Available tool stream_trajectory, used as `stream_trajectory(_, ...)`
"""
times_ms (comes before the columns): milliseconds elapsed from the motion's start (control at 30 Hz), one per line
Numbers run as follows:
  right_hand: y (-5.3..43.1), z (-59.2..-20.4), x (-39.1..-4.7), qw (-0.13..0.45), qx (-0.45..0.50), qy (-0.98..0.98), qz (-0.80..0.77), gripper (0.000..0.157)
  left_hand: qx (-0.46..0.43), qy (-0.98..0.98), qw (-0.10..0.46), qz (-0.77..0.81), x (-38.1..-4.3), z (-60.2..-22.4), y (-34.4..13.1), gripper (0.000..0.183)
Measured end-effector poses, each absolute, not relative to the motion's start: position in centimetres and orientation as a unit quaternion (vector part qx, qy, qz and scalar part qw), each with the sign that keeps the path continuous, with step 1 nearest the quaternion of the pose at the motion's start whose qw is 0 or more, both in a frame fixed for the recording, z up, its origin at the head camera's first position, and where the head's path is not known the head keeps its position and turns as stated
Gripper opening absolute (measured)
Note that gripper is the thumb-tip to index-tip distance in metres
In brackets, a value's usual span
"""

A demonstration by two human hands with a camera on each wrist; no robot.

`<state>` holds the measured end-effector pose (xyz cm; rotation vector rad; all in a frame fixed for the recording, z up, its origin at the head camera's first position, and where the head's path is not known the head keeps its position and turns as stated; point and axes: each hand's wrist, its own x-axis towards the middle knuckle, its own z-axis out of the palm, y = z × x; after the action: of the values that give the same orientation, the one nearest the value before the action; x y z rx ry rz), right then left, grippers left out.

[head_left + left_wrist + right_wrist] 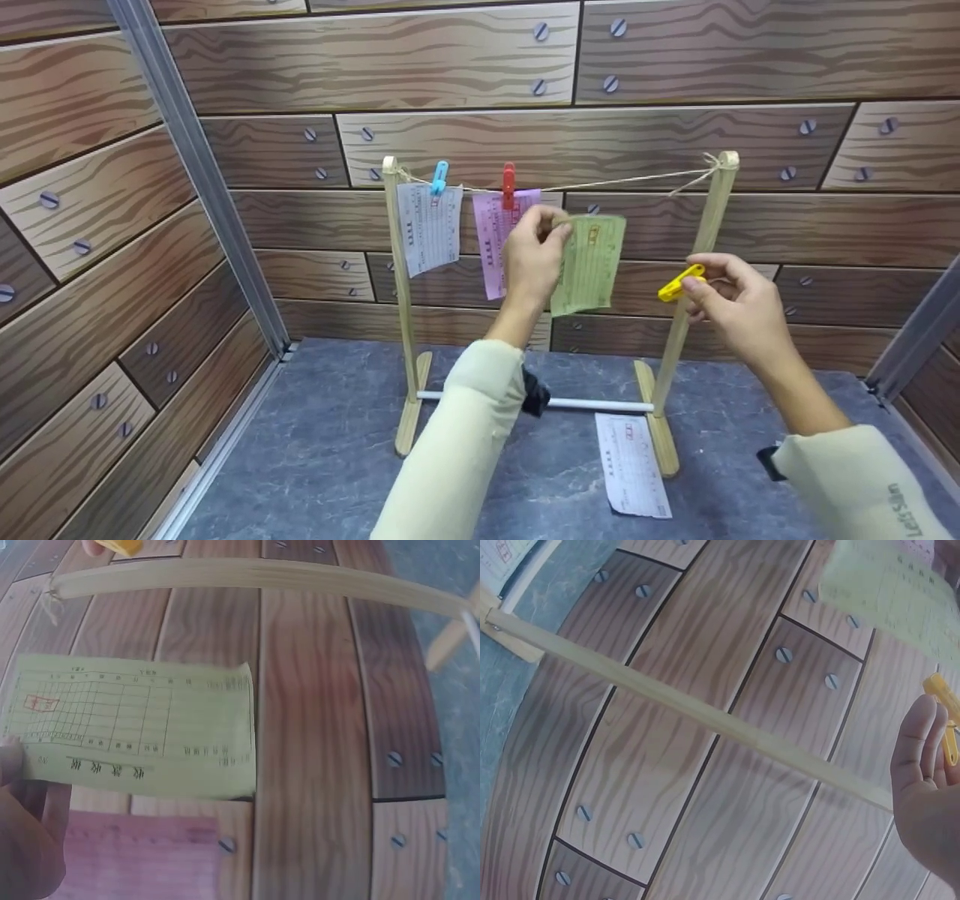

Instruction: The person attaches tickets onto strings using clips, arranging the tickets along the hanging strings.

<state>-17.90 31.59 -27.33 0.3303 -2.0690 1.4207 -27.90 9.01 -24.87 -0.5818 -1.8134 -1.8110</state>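
My left hand (534, 259) pinches the top left corner of a green paper slip (592, 266), which hangs below the string (622, 180). In the left wrist view the slip (135, 727) shows a printed grid and a red stamp. My right hand (739, 307) holds a yellow clothespin (681, 283) between thumb and fingers, in front of the right post. To the left, a red clothespin (509, 186) fixes a pink slip (491, 247) to the string, partly behind my left hand. A blue clothespin (439, 178) holds a white slip (431, 232) near the left post.
The string runs between two wooden posts (399, 285), (720, 202), joined low down by a white rod (600, 405). Another white slip (634, 465) lies on the grey tabletop (322, 450) by the right foot. Wood-patterned panels (450, 67) stand behind.
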Motion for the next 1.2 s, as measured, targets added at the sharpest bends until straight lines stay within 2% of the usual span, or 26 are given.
stream_trajectory(167, 31.7, -27.1, -17.8, 0.299, 0.126, -0.786, 0.526, 0.029, -0.206, -0.636, 0.224, -0.709, -28.2, -22.9, 9.9, 0.051)
stream_trajectory(267, 31.7, -27.1, -17.8, 0.299, 0.124, -0.787, 0.525, 0.029, -0.189, -0.624, 0.208, -0.729, -28.5, -22.2, 10.4, 0.058)
stream_trajectory(567, 31.5, -26.0, -17.8, 0.306, 0.128, -0.777, 0.535, 0.028, -0.158, -0.640, 0.192, -0.727, -29.1, -21.6, 10.7, 0.022)
stream_trajectory(700, 31.2, -25.1, -18.0, 0.311, 0.131, -0.772, 0.538, 0.028, -0.158, -0.635, 0.183, -0.734, -29.1, -21.5, 10.8, 0.013)
stream_trajectory(1067, 28.3, -19.5, -19.0, 0.322, 0.149, -0.797, 0.489, 0.038, -0.165, -0.630, 0.159, -0.742, -28.9, -21.7, 10.7, 0.009)
stream_trajectory(1200, 27.0, -17.5, -19.9, 0.334, 0.167, -0.803, 0.465, 0.037, -0.169, -0.627, 0.159, -0.744, -28.8, -21.9, 10.7, 0.011)
